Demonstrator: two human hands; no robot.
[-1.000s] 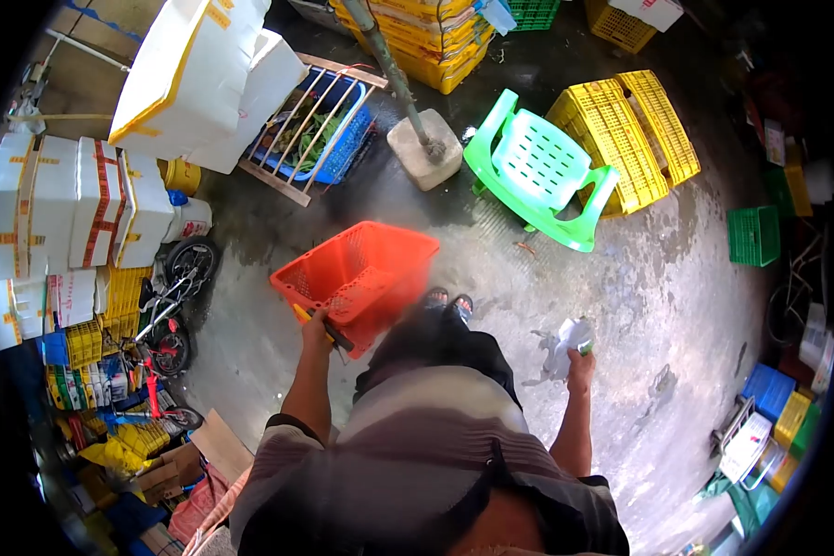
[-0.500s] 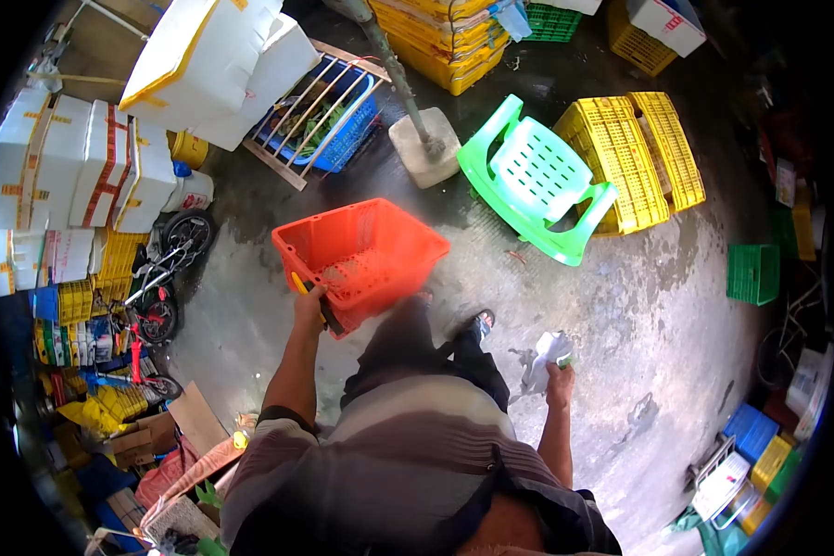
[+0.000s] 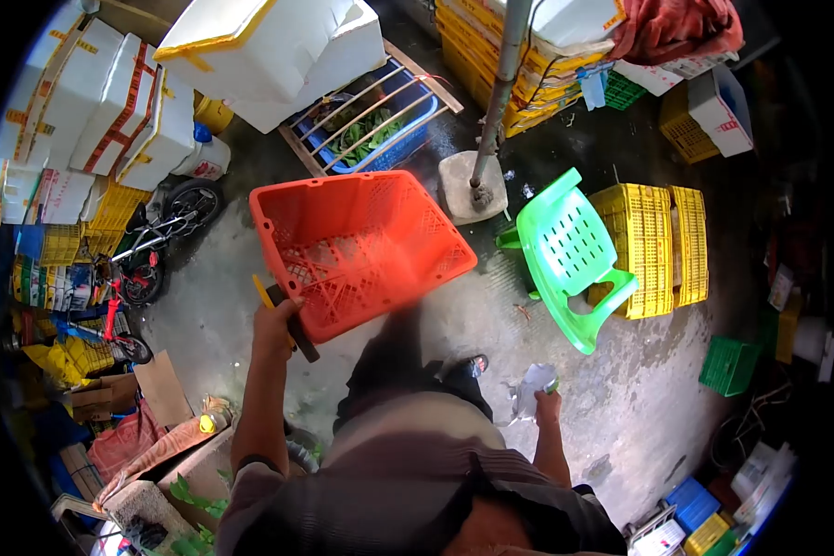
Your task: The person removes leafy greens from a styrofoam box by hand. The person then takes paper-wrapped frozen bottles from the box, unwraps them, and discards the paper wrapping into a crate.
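Note:
My left hand (image 3: 276,326) is closed on the near left corner of a red-orange plastic crate (image 3: 347,283). That crate is tilted, its open side and perforated bottom facing me. A tool with yellow and black parts (image 3: 292,335) is in the same hand, lying along the crate's rim; its exact kind does not show. My right hand (image 3: 548,408) hangs at my other side, fingers closed on a crumpled whitish plastic bag (image 3: 530,389) with a bit of green at its edge.
A green plastic chair (image 3: 570,250) stands by yellow crates (image 3: 632,250) at right. Ahead are a pole in a concrete base (image 3: 473,188) and a blue basket of leaves (image 3: 389,139) under wooden slats. White foam boxes (image 3: 111,111) and a small bike (image 3: 171,227) line the left.
The crate appears larger and further left, lifted along with my left hand. The surroundings have shifted in view as I move. My right hand still holds the bag.

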